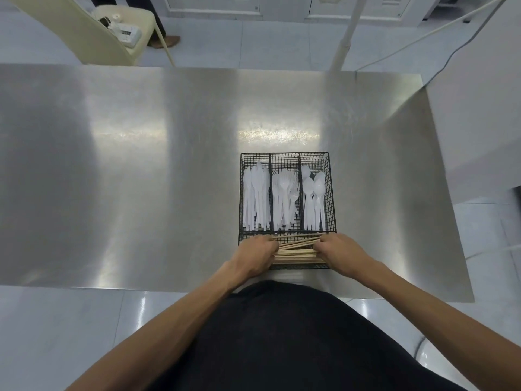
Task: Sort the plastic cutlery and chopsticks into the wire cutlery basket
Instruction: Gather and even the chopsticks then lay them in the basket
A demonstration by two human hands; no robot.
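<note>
Left grip (pixel 258 253) and right grip (pixel 339 252) clasp the chopsticks (pixel 296 251), seemingly bedding them in the basket (pixel 284 154); next, likely release.

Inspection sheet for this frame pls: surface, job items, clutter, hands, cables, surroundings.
Surface: steel table, glossy, with light glare.
Job's things: wire basket near the front edge; likely knives in the left compartment, forks in the middle, spoons on the right; chopsticks crosswise in the near compartment.
Clutter: nothing seen.
Grips: left hand and right hand each curl round one end of the chopsticks.
Cables: grey cable beyond the far right corner.
Surroundings: cream chair holding a white device; white pole; tiled floor.
</note>
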